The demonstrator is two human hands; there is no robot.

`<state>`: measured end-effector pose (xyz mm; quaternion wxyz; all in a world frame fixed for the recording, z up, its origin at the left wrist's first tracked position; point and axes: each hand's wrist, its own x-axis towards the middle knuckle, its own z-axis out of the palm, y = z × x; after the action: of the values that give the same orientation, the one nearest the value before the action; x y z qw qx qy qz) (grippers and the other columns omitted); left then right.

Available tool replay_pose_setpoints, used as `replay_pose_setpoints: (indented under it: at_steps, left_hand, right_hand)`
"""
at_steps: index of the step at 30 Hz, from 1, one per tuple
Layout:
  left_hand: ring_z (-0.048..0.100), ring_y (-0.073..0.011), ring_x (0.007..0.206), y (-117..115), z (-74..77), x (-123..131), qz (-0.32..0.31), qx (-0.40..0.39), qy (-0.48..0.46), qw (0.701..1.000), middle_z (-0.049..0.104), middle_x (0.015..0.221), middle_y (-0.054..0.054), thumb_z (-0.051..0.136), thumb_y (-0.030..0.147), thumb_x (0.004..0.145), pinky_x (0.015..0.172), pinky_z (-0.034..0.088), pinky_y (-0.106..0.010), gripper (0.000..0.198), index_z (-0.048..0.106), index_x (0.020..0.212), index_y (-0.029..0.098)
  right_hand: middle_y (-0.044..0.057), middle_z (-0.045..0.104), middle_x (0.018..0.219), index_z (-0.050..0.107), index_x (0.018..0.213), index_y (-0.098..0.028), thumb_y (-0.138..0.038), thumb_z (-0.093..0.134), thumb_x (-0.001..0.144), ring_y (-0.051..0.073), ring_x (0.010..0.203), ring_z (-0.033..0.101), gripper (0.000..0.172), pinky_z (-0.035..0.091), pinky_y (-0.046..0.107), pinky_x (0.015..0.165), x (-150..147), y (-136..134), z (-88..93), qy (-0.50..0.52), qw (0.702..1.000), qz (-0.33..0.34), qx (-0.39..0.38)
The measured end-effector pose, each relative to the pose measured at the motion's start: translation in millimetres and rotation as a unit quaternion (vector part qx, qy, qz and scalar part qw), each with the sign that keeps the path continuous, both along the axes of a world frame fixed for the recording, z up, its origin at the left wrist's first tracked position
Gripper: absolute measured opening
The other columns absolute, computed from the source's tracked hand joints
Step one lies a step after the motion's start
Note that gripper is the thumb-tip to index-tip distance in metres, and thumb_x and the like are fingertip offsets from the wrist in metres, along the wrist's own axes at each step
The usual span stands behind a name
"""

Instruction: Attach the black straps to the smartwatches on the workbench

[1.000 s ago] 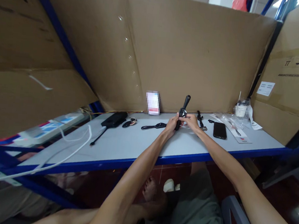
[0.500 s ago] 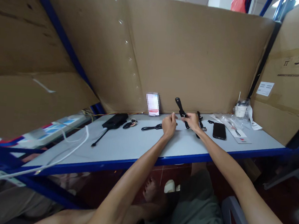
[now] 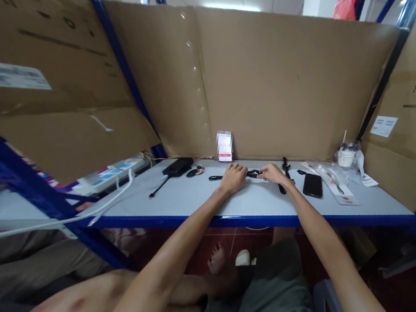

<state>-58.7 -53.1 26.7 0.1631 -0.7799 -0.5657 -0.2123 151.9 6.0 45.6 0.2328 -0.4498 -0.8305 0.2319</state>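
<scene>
Low over the tabletop, my right hand [image 3: 271, 173] pinches a black tool [image 3: 253, 173]. In the earlier view this tool shows a long flat handle with a hole in its end; its exact kind I cannot make out. Curled fingers of my left hand [image 3: 234, 177] meet the other side of the same tool, and the hand hides much of it. Left of that hand a second black handle [image 3: 215, 178] pokes out, lying on the table. Another black tool [image 3: 286, 167] lies behind my right wrist, partly covered by it.
A phone [image 3: 225, 147] leans against the cardboard back wall. At left lie a black case with a cable [image 3: 178, 167] and small round items [image 3: 196, 171]. At right are a dark phone [image 3: 313, 186], plastic-wrapped packaging [image 3: 332, 180] and a white cup [image 3: 345, 158]. A white cable [image 3: 115, 198] crosses the left edge.
The black tool, raised upright in my right hand before, is now lowered toward the table between both hands. My left hand has turned palm down and closed in. The view has shifted left.
</scene>
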Motion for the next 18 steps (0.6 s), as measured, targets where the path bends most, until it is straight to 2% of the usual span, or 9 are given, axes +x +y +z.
replay_pose_setpoints:
  at_steps: [3, 7, 10, 14, 18]
  left_hand:
    - [0.066, -0.0297, 0.103, -5, -0.4, 1, 0.028, -0.054, 0.016, 0.998, 0.074, 0.107, -0.016, 0.039, 0.023, 0.102, 0.096, 0.044, -0.042, 0.033, 0.07, 0.112, 0.018]
    - [0.069, -0.0297, 0.103, -12, 0.5, 5, 0.009, -0.064, 0.027, 0.998, 0.076, 0.113, -0.014, 0.051, 0.024, 0.094, 0.09, 0.046, -0.038, 0.034, 0.067, 0.123, 0.019]
    - [0.071, -0.0304, 0.099, -11, -1.4, 5, 0.027, -0.115, 0.0, 0.993, 0.078, 0.108, -0.012, 0.055, 0.024, 0.089, 0.084, 0.047, -0.036, 0.041, 0.069, 0.127, 0.022]
    - [0.07, -0.0277, 0.097, -3, -3.0, 1, 0.038, -0.16, -0.097, 0.982, 0.079, 0.101, -0.009, 0.05, 0.028, 0.094, 0.08, 0.046, -0.032, 0.033, 0.076, 0.114, 0.023]
    - [0.069, -0.0259, 0.093, 5, -5.4, -3, 0.056, -0.17, -0.163, 0.97, 0.079, 0.097, -0.011, 0.039, 0.041, 0.104, 0.076, 0.043, -0.031, 0.045, 0.079, 0.098, 0.02]
  right_hand:
    - [-0.004, 0.062, 0.058, 0.076, 0.084, -0.018, -0.032, 0.073, 0.075, 0.012, 0.06, 0.055, 0.017, 0.032, 0.022, 0.056, 0, 0, -0.5, -0.013, 1.0, 0.01, -0.017]
    - [-0.006, 0.064, 0.059, 0.078, 0.106, -0.019, -0.017, 0.065, 0.068, 0.013, 0.061, 0.056, 0.04, 0.035, 0.021, 0.058, 2, -3, 1.1, -0.024, 0.999, 0.016, -0.033]
    - [-0.004, 0.067, 0.062, 0.079, 0.112, -0.02, -0.016, 0.063, 0.07, 0.014, 0.065, 0.061, 0.045, 0.037, 0.021, 0.06, 2, -7, 3.0, -0.053, 0.998, 0.008, -0.03]
    - [0.001, 0.078, 0.081, 0.081, 0.11, -0.021, -0.019, 0.067, 0.075, 0.017, 0.081, 0.068, 0.038, 0.041, 0.022, 0.067, -1, -10, 1.9, -0.091, 0.995, -0.024, 0.033]
    - [0.004, 0.08, 0.107, 0.083, 0.109, -0.024, -0.021, 0.068, 0.081, 0.021, 0.101, 0.07, 0.032, 0.045, 0.023, 0.078, -4, -12, -5.4, -0.101, 0.986, -0.07, 0.112]
